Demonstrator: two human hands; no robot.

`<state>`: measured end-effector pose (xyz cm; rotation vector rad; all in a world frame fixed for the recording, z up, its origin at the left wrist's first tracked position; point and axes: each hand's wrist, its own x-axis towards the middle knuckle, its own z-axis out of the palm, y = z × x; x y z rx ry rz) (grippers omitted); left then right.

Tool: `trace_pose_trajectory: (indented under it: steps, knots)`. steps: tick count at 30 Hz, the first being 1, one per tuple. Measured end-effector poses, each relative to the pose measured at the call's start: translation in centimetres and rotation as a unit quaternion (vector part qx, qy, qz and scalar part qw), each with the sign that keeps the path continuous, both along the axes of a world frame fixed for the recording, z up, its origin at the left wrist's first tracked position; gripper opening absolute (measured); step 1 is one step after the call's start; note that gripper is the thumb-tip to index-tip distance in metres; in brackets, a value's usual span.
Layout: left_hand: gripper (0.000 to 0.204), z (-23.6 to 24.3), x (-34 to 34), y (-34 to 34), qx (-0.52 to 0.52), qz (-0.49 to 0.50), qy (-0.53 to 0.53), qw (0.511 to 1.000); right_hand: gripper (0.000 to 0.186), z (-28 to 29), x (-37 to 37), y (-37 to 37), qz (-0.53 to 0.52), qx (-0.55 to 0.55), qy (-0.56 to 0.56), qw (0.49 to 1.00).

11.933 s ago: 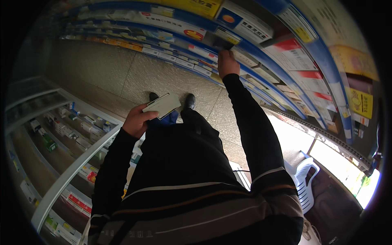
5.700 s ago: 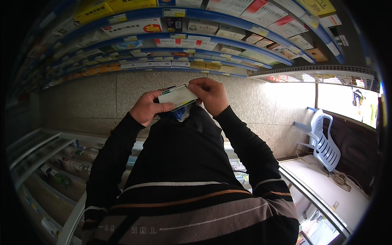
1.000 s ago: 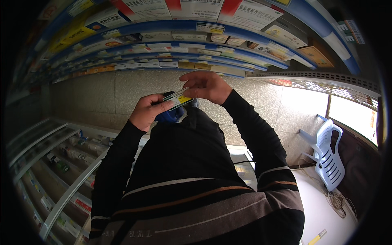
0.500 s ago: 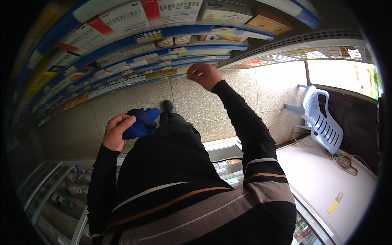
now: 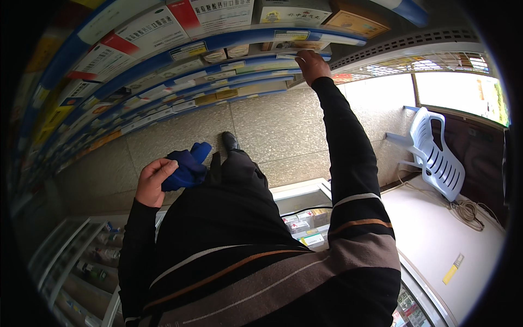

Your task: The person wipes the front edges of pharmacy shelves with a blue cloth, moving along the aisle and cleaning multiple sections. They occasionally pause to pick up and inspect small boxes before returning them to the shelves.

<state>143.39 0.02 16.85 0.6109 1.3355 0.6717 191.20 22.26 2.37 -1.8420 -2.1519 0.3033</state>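
Observation:
My left hand [image 5: 155, 182] is closed on a crumpled blue cloth [image 5: 185, 171] beside my black trousers at lower middle. My right hand [image 5: 311, 68] reaches up to the shelf rack at upper middle, fingers curled at a blue shelf edge beside a thin white strip [image 5: 286, 56]; what they hold, if anything, is unclear. Just above are small medicine boxes [image 5: 237, 52] and a price label [image 5: 291, 35]. Larger white-and-red boxes [image 5: 210, 15] stand on the shelf higher up.
A perforated metal panel [image 5: 397, 50] borders the rack at right. A pale blue plastic chair [image 5: 438, 158] stands at right beside a coiled cable [image 5: 466, 212] and a white surface [image 5: 425, 240]. Glass display cases [image 5: 81, 256] lie behind me. Speckled tile floor [image 5: 272, 125] is underfoot.
From a second ago, my hands have parted: the small cards between them are out of sight, my left hand moved down-left with the cloth, my right rose to the shelf. The view has turned.

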Motion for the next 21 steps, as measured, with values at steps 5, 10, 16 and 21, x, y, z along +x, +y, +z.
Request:
trace_pose_trajectory:
  steps: [5, 10, 16, 21]
  knots:
    - [0.016, 0.3, 0.0, 0.0, -0.003, 0.001, -0.001, 1.0, 0.022, 0.4, 0.9, 1.1, -0.008, -0.033, -0.024, 0.999]
    - [0.016, 0.1, -0.1, 0.0, -0.003, 0.006, 0.005, 1.0, 0.025, -0.9, 2.4, 1.9, -0.028, -0.036, -0.011, 0.999]
    - [0.016, 0.3, -0.4, -0.2, -0.005, 0.011, 0.003, 1.0, 0.025, -0.6, 1.1, 2.8, -0.03, -0.09, -0.097, 0.991]
    - [0.015, 0.4, -0.6, -0.1, -0.024, 0.005, -0.008, 1.0, 0.032, -0.1, 1.1, 2.6, -0.041, -0.068, -0.018, 0.997]
